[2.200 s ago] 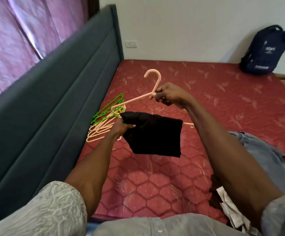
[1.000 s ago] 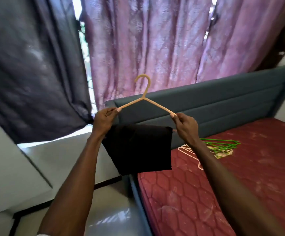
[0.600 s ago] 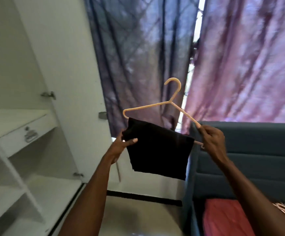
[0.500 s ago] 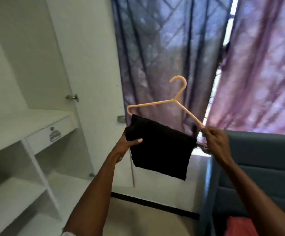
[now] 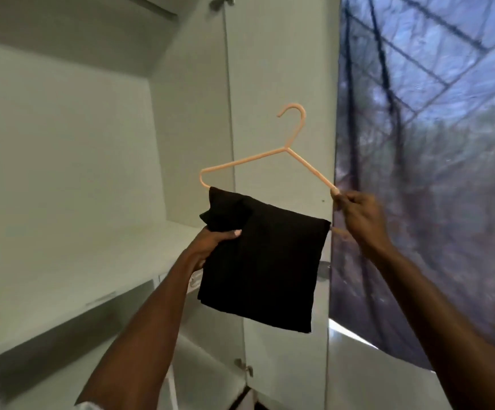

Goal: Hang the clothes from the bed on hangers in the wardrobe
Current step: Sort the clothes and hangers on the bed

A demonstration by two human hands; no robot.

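Note:
A folded black garment [image 5: 265,261] is draped over the lower bar of a peach plastic hanger [image 5: 290,146], held up in front of the open white wardrobe [image 5: 71,161]. My left hand [image 5: 210,244] grips the garment's left edge, thumb on the front of the cloth. My right hand [image 5: 358,217] pinches the hanger's right end. The hook points up and to the left, free of any rail. No wardrobe rail is in view.
The wardrobe's open door [image 5: 281,84] stands right behind the hanger, with hinges at top and bottom. A white shelf [image 5: 62,279] runs at lower left. A dark sheer curtain [image 5: 432,173] hangs at the right.
My view has swung from the bed and curtains to the wardrobe interior. Both hands have carried the hanger with the black garment higher and closer to the wardrobe; the grips are unchanged.

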